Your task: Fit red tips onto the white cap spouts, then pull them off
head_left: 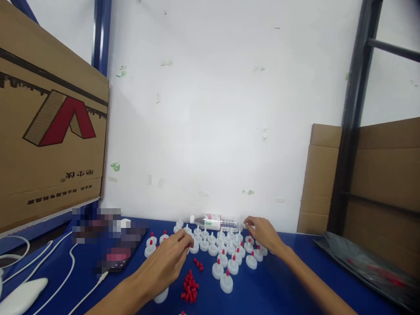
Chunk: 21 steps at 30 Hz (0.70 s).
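Observation:
Several white caps with red tips (226, 256) stand in rows on the blue table (278, 288). My left hand (167, 262) rests at the left end of the rows, its fingertips pinched on a white cap (192, 247). My right hand (262, 234) reaches to the far right corner of the group, fingers curled over the caps, next to a clear plastic bottle (216, 222) lying on its side by the wall. A small heap of loose red tips (190, 288) lies just right of my left wrist.
A big cardboard box (49, 131) stands at the left. White cables (65, 271) and a dark phone (114, 260) lie on the left side of the table. Flat cardboard (320, 175) leans at the right, with dark plastic bags (367, 262) below it.

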Available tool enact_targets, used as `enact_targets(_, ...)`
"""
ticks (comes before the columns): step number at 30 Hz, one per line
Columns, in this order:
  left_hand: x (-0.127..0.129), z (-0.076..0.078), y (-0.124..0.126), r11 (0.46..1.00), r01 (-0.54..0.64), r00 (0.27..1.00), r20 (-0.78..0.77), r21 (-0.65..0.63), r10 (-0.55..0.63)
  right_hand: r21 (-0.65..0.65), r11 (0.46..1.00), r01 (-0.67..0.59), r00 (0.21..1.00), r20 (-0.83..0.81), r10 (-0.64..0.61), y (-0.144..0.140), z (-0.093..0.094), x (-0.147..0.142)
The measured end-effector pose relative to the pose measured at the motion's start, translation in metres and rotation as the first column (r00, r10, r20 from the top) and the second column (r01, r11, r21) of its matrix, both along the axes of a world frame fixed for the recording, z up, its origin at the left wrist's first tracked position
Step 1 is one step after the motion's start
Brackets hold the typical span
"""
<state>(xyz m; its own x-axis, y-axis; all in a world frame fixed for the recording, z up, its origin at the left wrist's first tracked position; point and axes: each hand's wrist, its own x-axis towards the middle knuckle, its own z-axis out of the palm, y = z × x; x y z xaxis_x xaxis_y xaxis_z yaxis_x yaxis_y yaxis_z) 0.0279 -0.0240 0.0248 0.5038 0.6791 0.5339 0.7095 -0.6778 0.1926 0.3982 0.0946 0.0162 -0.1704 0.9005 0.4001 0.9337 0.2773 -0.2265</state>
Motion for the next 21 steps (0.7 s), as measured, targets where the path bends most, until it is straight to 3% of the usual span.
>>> enact_targets(5, -0.008, 0.003, 0.012, 0.997, 0.0, 0.995, 0.098, 0.076, -0.008, -0.116, 0.993, 0.037, 0.999, 0.028, -0.033, 0.034, -0.002, -0.022)
enact_targets(9, -0.013, -0.002, 0.019, 0.993, 0.011, 0.992, 0.125, 0.118, -0.026, -0.069, 0.997, 0.037, 0.999, -0.002, -0.038, 0.033, -0.001, -0.021)
enact_targets(15, -0.009, -0.008, 0.015, 0.985, 0.05, 0.986, 0.149, 0.164, -0.075, 0.148, 0.982, -0.117, 0.99, -0.061, 0.127, -0.019, 0.019, -0.023)
enact_targets(21, 0.0, -0.006, 0.004, 0.962, 0.136, 0.961, 0.205, 0.238, -0.187, 0.285, 0.875, -0.391, 0.918, 0.053, 0.393, -0.091, 0.021, -0.073)
